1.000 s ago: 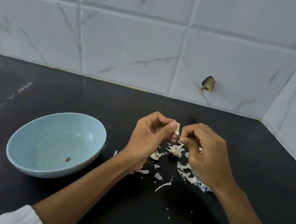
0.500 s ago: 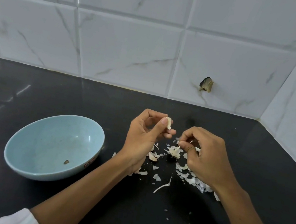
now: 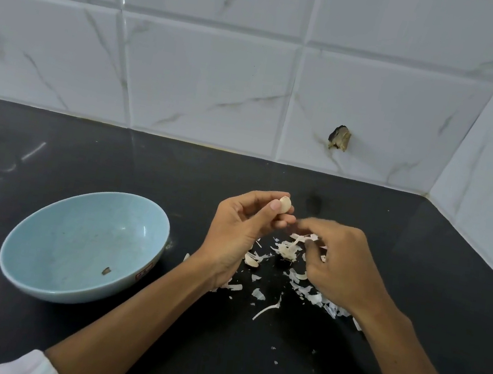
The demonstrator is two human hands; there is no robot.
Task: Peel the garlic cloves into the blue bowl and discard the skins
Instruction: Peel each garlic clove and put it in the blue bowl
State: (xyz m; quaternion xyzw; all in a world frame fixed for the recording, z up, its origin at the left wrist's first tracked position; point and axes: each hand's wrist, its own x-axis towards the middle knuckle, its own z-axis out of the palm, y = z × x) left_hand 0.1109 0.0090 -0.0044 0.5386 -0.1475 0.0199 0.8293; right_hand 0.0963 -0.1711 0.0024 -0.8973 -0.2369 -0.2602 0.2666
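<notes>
Peeling a clove above the skins, bowl standing by on my left.
I'm pinching the clove [image 3: 284, 204] between thumb and fingertips of my left hand [image 3: 238, 233], lifting it off the counter [image 3: 244, 362], I judge, so scraps are dropping onto the skins [image 3: 288, 249] and not into the bowl [image 3: 69, 295]. My right hand [image 3: 342, 265] is curling over that heap, blurred; I cannot tell whether it's gripping anything. The bowl is sitting near my left forearm, with no clove in it. Its sticker [image 3: 143, 270] is showing red marks too small to read.
</notes>
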